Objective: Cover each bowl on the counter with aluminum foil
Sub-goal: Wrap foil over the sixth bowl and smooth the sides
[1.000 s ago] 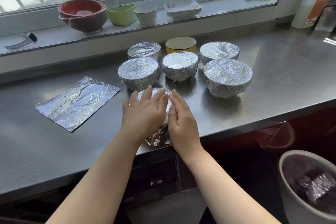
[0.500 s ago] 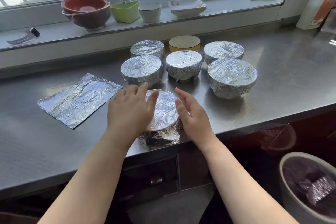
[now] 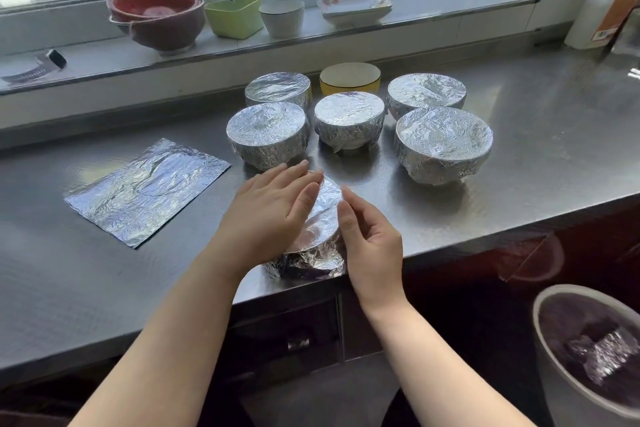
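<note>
A flat, crinkled rectangular sheet of aluminium foil (image 3: pixel 147 191) lies spare on your steel counter (image 3: pixel 519 163), left of everything, likely meant for the one uncovered yellow bowl (image 3: pixel 349 78) at the back. Your left hand (image 3: pixel 266 215) lies palm-down, fingers straight, on the foil-wrapped bowl (image 3: pixel 320 236) at the counter's front edge, seemingly to flatten the top and steady it. Your right hand (image 3: pixel 369 239) cups that bowl's right side, fingers loosely bent against the foil, probably to crimp it under the rim. Beyond them five foil-covered bowls (image 3: pixel 443 144) stand clustered, finished.
</note>
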